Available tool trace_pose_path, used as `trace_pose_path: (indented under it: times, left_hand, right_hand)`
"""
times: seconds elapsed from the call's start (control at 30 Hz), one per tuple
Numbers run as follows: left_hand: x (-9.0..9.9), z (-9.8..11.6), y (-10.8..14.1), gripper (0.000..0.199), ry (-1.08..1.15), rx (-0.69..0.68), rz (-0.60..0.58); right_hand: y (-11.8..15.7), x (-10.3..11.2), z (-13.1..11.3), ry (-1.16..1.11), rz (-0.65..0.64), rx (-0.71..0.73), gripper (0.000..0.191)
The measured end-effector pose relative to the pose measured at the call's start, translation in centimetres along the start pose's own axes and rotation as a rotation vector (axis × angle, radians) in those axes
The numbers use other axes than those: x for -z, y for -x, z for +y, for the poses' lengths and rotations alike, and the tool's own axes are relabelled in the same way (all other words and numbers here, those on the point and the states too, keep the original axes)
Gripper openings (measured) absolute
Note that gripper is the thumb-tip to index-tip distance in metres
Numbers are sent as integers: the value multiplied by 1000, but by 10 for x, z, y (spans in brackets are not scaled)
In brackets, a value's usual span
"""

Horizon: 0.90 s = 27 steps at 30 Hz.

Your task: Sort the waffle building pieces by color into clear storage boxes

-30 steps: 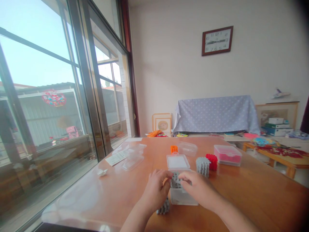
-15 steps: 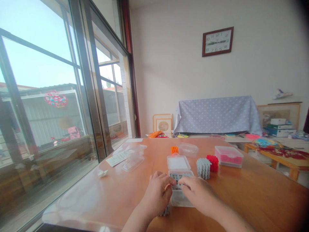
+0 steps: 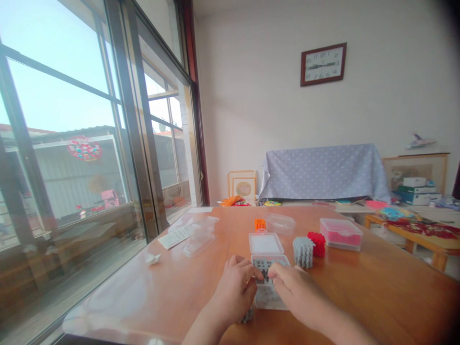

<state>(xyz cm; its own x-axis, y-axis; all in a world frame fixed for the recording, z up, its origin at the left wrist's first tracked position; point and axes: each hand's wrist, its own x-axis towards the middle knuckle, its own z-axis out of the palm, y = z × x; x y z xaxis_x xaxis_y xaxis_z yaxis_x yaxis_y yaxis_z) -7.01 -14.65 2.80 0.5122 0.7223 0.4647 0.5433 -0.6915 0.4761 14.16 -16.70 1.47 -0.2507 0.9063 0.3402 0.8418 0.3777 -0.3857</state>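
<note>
My left hand (image 3: pixel 237 287) and my right hand (image 3: pixel 293 287) meet over an open clear plastic box (image 3: pixel 271 302) near the table's front edge. Between their fingertips is a grey lattice of small interlocking blocks (image 3: pixel 266 264). Both hands are closed, with bent fingers and thumbs pressed at its two sides. Whether the lattice rests on the box or is lifted cannot be made out. The box's lid (image 3: pixel 266 243) lies open behind it. Partly hidden under my left wrist is another grey block piece (image 3: pixel 247 315).
Right of the box stand a grey block cube (image 3: pixel 303 252), a red block cube (image 3: pixel 316 243) and a box with pink contents (image 3: pixel 340 235). An orange block piece (image 3: pixel 260 224) and a clear lid (image 3: pixel 280 223) lie behind. Printed paper (image 3: pixel 175 237) and crumpled paper (image 3: pixel 153 259) are on the left.
My hands shift only slightly, with the right fingertips a little lower and closer to the left. The boxes and the block cubes stay where they were.
</note>
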Motion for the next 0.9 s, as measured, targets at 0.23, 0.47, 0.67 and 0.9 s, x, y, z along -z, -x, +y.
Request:
trace_pose_path:
  times: [0.23, 0.47, 0.67, 0.9]
  left_hand:
    - [-1, -1, -4, 37, 15, 6, -26]
    - [1, -3, -14, 29, 8, 53, -88]
    - [2, -5, -22, 22, 10, 122, -139]
    - [4, -1, -24, 18, 15, 151, -164]
  right_hand:
    - [0, -3, 1, 3, 26, -15, 18]
    - [-4, 0, -1, -122, 26, 6, 21]
    - [-9, -4, 4, -117, 19, -63, 20]
    - [-9, -6, 4, -14, 46, -71, 21]
